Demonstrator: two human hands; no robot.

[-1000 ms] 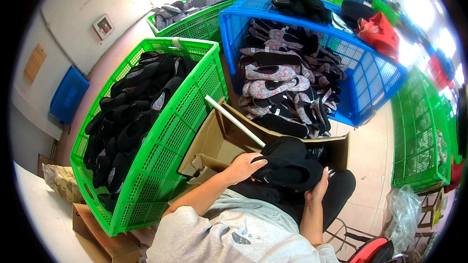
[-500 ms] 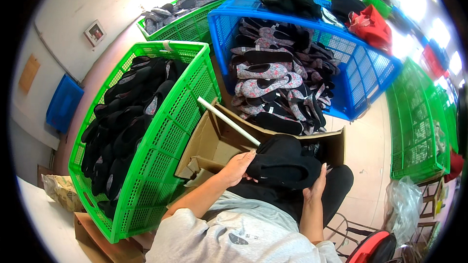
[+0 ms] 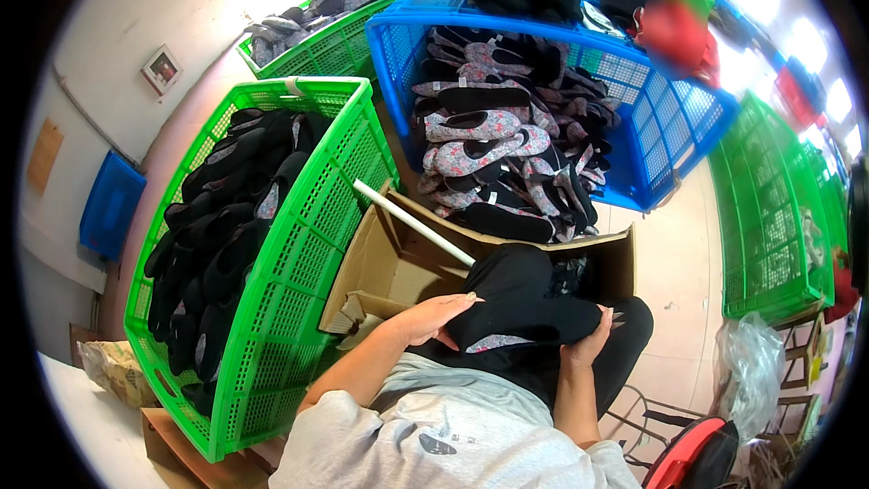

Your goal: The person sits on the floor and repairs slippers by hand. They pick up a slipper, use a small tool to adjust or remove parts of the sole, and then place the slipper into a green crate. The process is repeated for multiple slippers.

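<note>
Room: bright indoor space, plain whitish wall (image 3: 118, 27) at left, smooth pale tiled floor (image 3: 674, 308) at right.
Left hand (image 3: 434, 319): closed on one end of a black shoe (image 3: 534, 319), thumb on top.
Right hand (image 3: 587, 340): gripping the other end.
Black shoe: soft matte fabric, long and low, held level between both hands over the lap, with a sliver of grey floral material along its near edge.
Trousers (image 3: 631, 330): black cloth too, so the outlines kinda blend.
Cardboard box (image 3: 416, 273): brown, just past the lap, ragged flap at its near left corner.
White tube (image 3: 412, 220): smooth, straight, slanting across the box.
Green crate (image 3: 312, 263): plastic mesh sides, left of the box, heaped with dark shoes (image 3: 231, 208).
Blue crate (image 3: 701, 122): looks tipped sideways, floral shoes (image 3: 475, 125) piled at its mouth.
Plastic bag (image 3: 749, 362): clear, crinkly, off right.
</note>
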